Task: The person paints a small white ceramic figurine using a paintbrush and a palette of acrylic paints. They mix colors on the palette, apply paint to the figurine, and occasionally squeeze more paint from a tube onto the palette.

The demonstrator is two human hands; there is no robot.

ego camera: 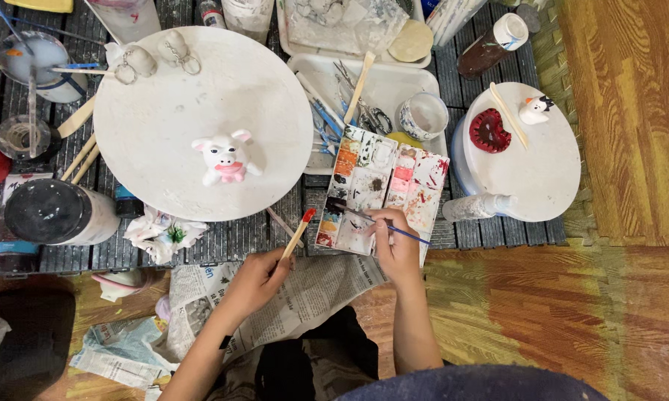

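Note:
My left hand point(256, 281) grips a wooden-handled brush point(299, 230) with a red-tipped end pointing up toward the round white board point(164, 134). On that board stands a small white pig figure point(224, 157) with pink painted parts. My right hand point(395, 249) holds a thin blue-handled brush point(383, 223) whose tip rests on the paint palette point(383, 186), a white tray with many stained wells. Both hands hover over crumpled newspaper point(305, 293) at the near edge of the dark slatted work surface.
A second round white board point(535, 163) at right carries a red lip-shaped piece point(490, 131) and a small white figure point(535, 110). A white tray point(394, 85) holds scissors and brushes. Paint bottles point(60, 212), jars and a cup point(423, 116) crowd the surface.

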